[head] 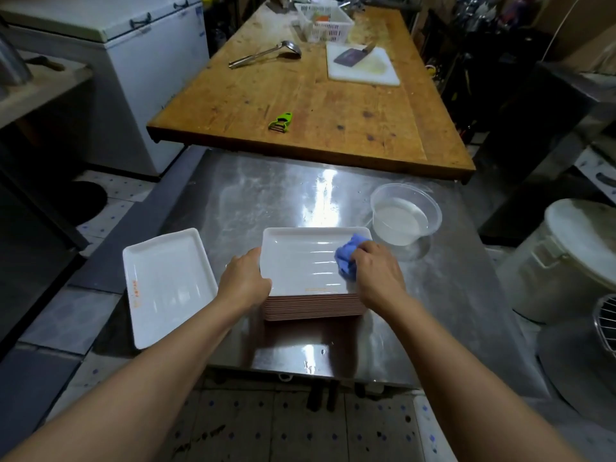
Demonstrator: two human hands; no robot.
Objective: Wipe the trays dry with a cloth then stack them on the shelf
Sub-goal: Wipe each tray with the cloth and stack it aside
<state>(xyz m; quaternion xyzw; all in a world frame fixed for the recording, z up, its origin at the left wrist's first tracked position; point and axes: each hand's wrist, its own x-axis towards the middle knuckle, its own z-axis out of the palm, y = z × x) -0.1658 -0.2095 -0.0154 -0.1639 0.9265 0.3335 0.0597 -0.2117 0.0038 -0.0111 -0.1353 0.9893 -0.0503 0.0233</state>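
L arm: I see it reaching in from 7 o'clock, forearm bare | left hand (246, 280): fingers curled over an edge, gripping, knuckles up | R arm: in from 5 o'clock, bare | right hand (376, 270): palm down, fingers bunched, clutching and pressing at 12 o'clock of wrist

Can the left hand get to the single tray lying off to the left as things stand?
Probably yes. The left hand grips the top tray of the stack, and the single tray lies just left of it on the steel table, nothing between; it must let go first.
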